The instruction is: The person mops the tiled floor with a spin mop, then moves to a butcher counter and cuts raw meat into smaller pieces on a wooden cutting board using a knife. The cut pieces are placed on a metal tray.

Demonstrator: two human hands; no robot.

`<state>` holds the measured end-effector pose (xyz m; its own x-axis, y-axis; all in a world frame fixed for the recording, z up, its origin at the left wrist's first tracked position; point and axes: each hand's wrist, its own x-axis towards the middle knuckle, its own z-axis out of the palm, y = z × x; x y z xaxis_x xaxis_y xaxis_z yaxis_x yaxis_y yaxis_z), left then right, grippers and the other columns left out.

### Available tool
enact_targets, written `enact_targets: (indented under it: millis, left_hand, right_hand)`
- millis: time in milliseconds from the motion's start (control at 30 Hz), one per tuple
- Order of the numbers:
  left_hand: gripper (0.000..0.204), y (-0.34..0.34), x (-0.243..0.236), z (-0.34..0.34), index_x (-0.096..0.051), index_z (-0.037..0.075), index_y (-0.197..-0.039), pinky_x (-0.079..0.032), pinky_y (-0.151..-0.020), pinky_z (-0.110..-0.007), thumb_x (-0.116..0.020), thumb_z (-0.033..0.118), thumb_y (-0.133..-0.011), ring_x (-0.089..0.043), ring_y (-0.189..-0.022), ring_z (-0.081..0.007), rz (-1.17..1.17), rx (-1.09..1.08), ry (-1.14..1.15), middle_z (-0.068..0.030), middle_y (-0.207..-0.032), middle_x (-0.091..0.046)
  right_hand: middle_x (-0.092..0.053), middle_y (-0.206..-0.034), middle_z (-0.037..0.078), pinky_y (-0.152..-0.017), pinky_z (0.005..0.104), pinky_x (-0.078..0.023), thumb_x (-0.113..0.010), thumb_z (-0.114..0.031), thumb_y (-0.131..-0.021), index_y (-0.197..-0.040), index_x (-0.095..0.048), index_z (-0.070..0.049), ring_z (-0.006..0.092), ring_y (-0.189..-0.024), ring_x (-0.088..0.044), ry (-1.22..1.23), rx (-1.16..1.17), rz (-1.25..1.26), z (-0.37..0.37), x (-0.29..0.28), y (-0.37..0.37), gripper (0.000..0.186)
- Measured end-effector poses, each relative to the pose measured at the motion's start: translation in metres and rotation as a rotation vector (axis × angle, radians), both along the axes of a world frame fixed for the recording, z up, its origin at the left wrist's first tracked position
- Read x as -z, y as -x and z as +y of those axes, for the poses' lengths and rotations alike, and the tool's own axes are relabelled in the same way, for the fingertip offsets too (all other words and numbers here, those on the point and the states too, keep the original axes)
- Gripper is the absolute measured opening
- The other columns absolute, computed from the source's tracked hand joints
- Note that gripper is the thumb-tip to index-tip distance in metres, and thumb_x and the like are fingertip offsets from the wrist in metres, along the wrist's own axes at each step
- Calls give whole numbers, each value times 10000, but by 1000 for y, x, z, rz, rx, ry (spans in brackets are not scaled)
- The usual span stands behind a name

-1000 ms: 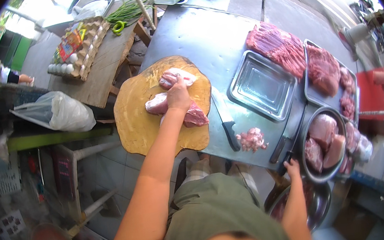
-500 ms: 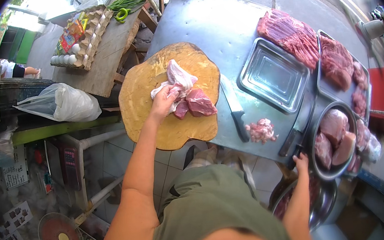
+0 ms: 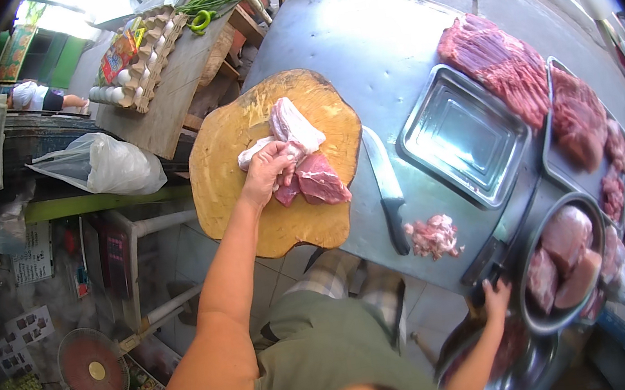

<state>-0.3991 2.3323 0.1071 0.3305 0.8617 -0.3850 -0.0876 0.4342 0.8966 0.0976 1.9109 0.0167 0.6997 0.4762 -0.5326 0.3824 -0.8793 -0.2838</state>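
One wooden board (image 3: pixel 230 184), just left of centre, bears meat (image 3: pixel 324 180); my left hand (image 3: pixel 267 169) pinches its pale part. Lower right, my right hand (image 3: pixel 496 299) meets a black handle (image 3: pixel 493 272); whether its fingers grip, I cannot tell.

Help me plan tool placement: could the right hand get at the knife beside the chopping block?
Probably yes: the knife lies uncovered on the table, its handle toward the near edge. Meat scraps sit near the way from the right hand, but it could likely pass over that low pile.
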Motion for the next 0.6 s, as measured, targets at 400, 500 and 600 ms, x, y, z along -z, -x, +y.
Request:
enact_targets:
  millis: [400, 500, 600]
  left_hand:
    - [118, -11, 4, -5, -641, 28, -1012, -484, -478, -226, -571, 109, -961, -604, -586, -102, 20, -94, -130, -89, -798, -695]
    - [121, -10, 16, -7, -640, 27, -967, -493, -464, -229, -532, 43, -915, -594, -525, -124, -23, -123, -180, -105, -744, -688]
    - [122, -4, 26, -5, -635, 29, -950, -495, -467, -234, -517, 37, -923, -594, -525, -128, 3, -108, -191, -105, -750, -687]
  right_hand:
    - [-317, -1451, 461, -1163, 452, -324, -777, -250, -730, -1218, -572, 181, 533, -1357, -384, -235, 123, -85, 20, -18, 31, 682]
    - [-403, -1366, 478, -1122, 460, -373, -760, -252, -725, -1143, -601, 186, 548, -1265, -464, -252, 80, -99, 23, -22, 31, 626]
    - [-552, -1176, 445, -1039, 496, -433, -708, -216, -748, -1106, -599, 189, 527, -1130, -562, -236, -15, -176, 23, -24, 31, 552]
